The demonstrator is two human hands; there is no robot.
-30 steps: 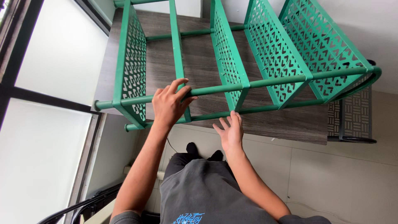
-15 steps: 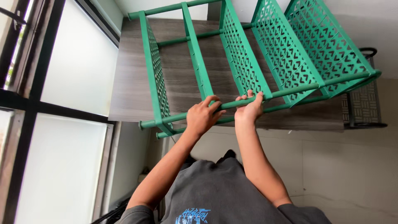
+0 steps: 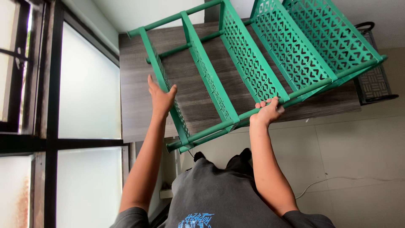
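Green plastic shelf rack [image 3: 253, 63] lies tipped over on a dark wood-grain tabletop [image 3: 139, 84], its perforated shelf panels standing on edge and slanting away to the far right, its round poles running along the near and far sides. It covers most of the tabletop, and its right end reaches out past the table's right edge.

Left of the table, a tall window [image 3: 55, 114] with dark frames and frosted panes fills the left side of the view. Pale floor tiles [image 3: 358, 143] spread out to the right and near side, with a thin white cable [image 3: 337, 180] trailing across them. A small dark wire basket [image 3: 373, 80] sits at the far right, partly hidden behind the rack.

The person's grey shirt [image 3: 219, 194] shows at the near edge, both bare arms reaching up from it.

The right hand [image 3: 266, 112] is clenched around the near round pole of the rack, fingers wrapped over it. The left hand [image 3: 160, 96] is spread flat, fingers straight, pressed against the outer side of the rack's left end panel rather than gripping it.
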